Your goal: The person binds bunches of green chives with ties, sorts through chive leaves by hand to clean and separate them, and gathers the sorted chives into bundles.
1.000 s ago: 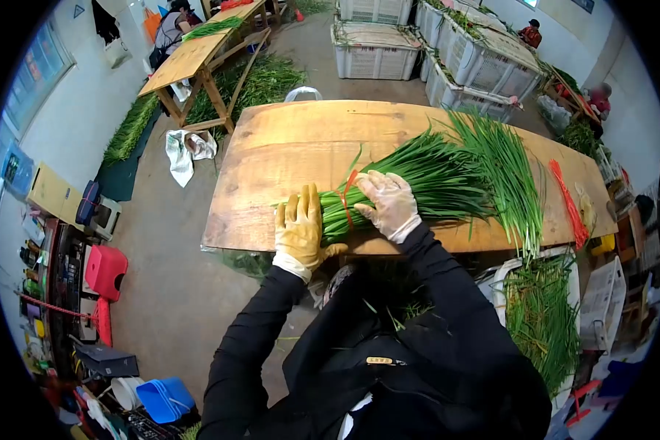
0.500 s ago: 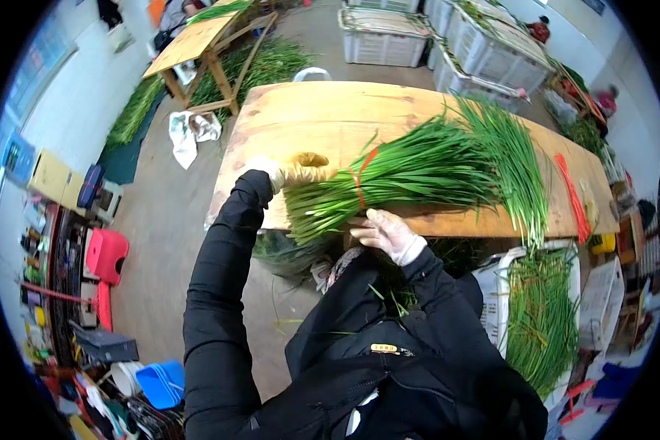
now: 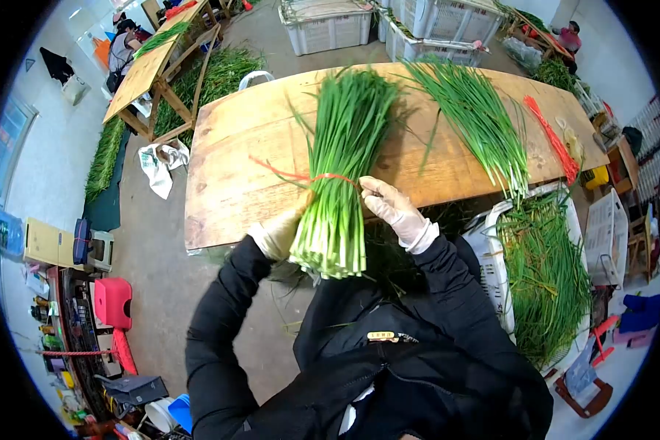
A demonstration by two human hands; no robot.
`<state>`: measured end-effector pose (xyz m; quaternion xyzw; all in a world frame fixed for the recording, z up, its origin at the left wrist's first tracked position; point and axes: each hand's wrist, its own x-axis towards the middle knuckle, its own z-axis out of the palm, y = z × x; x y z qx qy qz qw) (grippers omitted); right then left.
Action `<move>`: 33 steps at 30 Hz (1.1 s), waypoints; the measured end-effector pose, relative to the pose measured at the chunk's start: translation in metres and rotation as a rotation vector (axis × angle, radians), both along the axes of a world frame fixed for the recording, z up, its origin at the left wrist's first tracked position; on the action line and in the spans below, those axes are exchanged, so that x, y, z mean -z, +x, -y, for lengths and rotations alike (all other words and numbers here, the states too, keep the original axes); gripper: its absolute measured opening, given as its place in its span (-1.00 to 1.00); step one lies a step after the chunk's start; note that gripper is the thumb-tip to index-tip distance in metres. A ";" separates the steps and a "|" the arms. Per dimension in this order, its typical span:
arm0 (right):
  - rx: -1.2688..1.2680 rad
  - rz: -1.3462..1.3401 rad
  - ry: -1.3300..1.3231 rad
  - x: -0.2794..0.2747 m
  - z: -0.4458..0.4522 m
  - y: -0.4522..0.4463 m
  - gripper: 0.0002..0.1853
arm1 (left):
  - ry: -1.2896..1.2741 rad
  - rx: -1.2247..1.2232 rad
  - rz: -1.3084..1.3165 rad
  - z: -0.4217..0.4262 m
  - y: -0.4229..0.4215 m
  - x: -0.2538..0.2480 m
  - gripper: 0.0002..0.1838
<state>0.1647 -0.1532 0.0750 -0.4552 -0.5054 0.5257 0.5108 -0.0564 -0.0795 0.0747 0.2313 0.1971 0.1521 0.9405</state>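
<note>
A thick bunch of garlic chives (image 3: 342, 139) lies across the near edge of the bench (image 3: 235, 147), leaves pointing away and pale stem ends jutting out past the wood toward the wearer's body. A red tie (image 3: 334, 176) crosses it near the middle, with loose ends trailing off to the left. The gloved left hand (image 3: 280, 226) grips the lower stalks from the left side, its fingers mostly hidden behind them. The gloved right hand (image 3: 392, 209) sits at the right side, fingers curled beside the tie; whether they pinch it, or only press on the stalks, I cannot tell.

The main risk I see is slack in the tie: no knot is visible, so if it is loose, outer stalks could slide free or the stem ends fan apart. Pulled too hard, it could bruise the leaves (flat, tender ones by the look of them). With the stems overhanging, a weak left grip might let some drop toward the floor (image 3: 154, 271). A loose pile of chives (image 3: 477, 117) lies to the right, near enough that a wide swing of the leafy end could tangle the two.
</note>
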 end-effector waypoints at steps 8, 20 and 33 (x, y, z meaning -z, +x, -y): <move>0.295 0.235 0.325 -0.007 0.015 -0.004 -0.53 | -0.143 -0.194 0.224 0.045 0.052 0.004 -0.41; -0.045 -0.685 -0.290 0.029 0.029 0.031 -0.26 | 0.038 -0.205 0.072 0.076 0.070 0.020 -0.38; -0.502 -0.822 -0.298 0.049 0.050 0.066 -0.18 | 0.592 -0.024 -0.417 0.066 0.067 0.023 -0.08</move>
